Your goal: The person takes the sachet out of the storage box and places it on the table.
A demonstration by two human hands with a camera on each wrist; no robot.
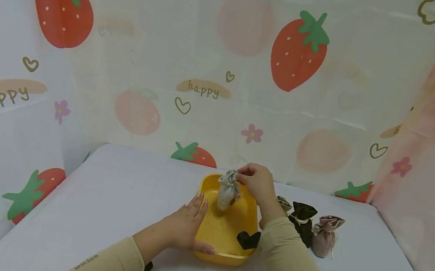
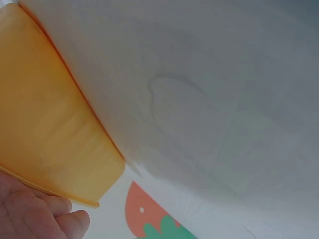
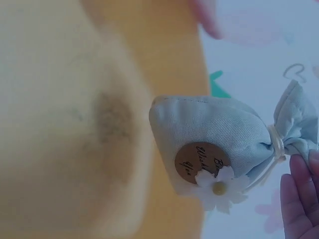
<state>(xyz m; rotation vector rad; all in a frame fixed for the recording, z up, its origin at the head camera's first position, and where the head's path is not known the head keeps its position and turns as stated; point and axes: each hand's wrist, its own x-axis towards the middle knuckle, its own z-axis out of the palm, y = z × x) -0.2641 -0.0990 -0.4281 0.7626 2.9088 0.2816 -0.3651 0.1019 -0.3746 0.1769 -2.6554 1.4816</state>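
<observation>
A yellow plastic tray (image 1: 223, 239) stands on the table, its side wall showing in the left wrist view. My left hand (image 1: 185, 224) rests along the tray's left rim, fingers extended and thumb at the front edge. High over the tray's far part, my right hand (image 1: 258, 184) pinches the gathered neck of a light grey cloth drawstring pouch (image 1: 227, 193). The right wrist view shows the pouch (image 3: 214, 129) with a cord tie, a round brown tag (image 3: 192, 162) with writing and a white flower (image 3: 222, 189) with a yellow centre.
Right of the tray stand an olive pouch (image 1: 284, 203), a dark brown pouch (image 1: 303, 223) and a pink pouch (image 1: 325, 236), partly behind my right sleeve. A black piece (image 1: 248, 240) shows beside that forearm, overlapping the tray. A strawberry-patterned cloth (image 1: 163, 43) hangs behind the white table.
</observation>
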